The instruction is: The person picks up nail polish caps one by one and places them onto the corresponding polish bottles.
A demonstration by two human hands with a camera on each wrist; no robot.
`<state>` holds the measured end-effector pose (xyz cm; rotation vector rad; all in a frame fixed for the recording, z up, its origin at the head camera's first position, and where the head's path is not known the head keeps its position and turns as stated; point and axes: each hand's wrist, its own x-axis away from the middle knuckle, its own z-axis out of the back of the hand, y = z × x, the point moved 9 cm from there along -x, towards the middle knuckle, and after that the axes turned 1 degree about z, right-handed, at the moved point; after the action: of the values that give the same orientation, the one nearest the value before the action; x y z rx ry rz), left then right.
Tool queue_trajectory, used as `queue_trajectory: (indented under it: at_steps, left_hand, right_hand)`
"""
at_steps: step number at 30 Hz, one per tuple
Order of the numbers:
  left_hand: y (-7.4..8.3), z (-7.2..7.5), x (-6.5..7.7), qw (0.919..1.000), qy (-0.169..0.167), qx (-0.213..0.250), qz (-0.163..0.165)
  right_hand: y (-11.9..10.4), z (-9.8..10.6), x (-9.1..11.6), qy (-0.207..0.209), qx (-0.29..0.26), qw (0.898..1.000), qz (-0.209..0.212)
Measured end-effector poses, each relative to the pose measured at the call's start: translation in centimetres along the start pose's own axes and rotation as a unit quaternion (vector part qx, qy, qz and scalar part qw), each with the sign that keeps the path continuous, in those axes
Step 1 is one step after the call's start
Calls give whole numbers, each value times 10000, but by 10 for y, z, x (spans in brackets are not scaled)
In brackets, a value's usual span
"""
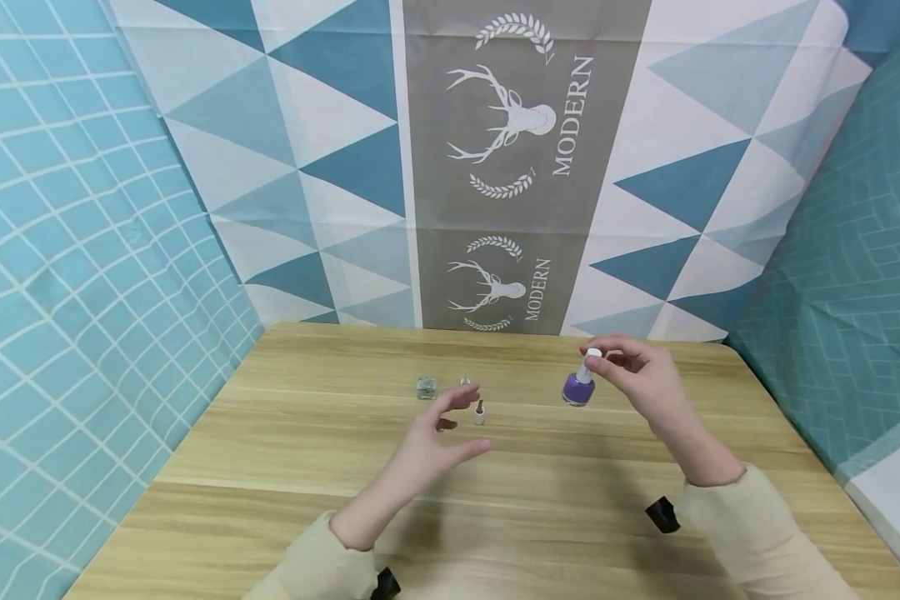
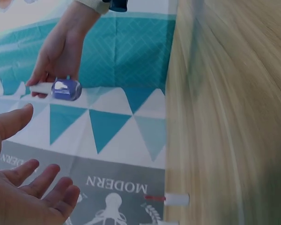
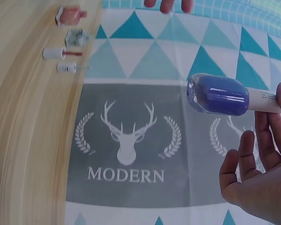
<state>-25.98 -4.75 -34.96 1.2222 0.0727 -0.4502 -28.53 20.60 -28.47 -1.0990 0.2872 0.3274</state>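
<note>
My right hand (image 1: 645, 382) holds a bottle of purple nail polish (image 1: 578, 390) by its white cap (image 3: 263, 100), pinched between thumb and fingers above the table. The bottle hangs tilted, and its cap is on. My left hand (image 1: 429, 442) hovers with fingers and thumb spread apart, holding nothing. Close beyond it, a white cap with a reddish brush (image 3: 56, 53) stands brush-up on the table. Beside that stands a second white cap with a pale brush (image 3: 67, 67). An uncapped greenish clear bottle (image 3: 77, 37) and a pink one (image 3: 70, 16) stand nearby; in the head view I cannot make out the pink one.
The wooden table (image 1: 525, 533) ends at a hanging cloth printed with deer heads and triangles (image 1: 487, 200). Blue tiled-pattern cloth (image 1: 67, 250) borders the left side, and teal cloth (image 1: 855, 292) the right. Dark wrist mounts (image 1: 662, 515) sit at both sleeves.
</note>
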Motion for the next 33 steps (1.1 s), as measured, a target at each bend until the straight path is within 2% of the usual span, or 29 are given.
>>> queue_trajectory:
  at_steps: [6,12,15,26,33]
  left_hand:
    - [-13,16,4,9992,321,-69,210]
    - [-26,34,6,9969,734,-288,80]
    - [-33,41,5,9955,829,-454,100]
    - [-74,52,-3,9939,806,-673,338]
    - [-103,53,-11,9947,502,-645,626]
  right_hand:
    - [13,11,-2,82,-55,9999,-129]
    - [25,19,-5,107,-129,9997,-148]
    - [32,21,-6,127,-154,9997,-168]
    - [63,21,-6,330,-147,9987,-355]
    - [86,16,-6,479,0,9972,-578]
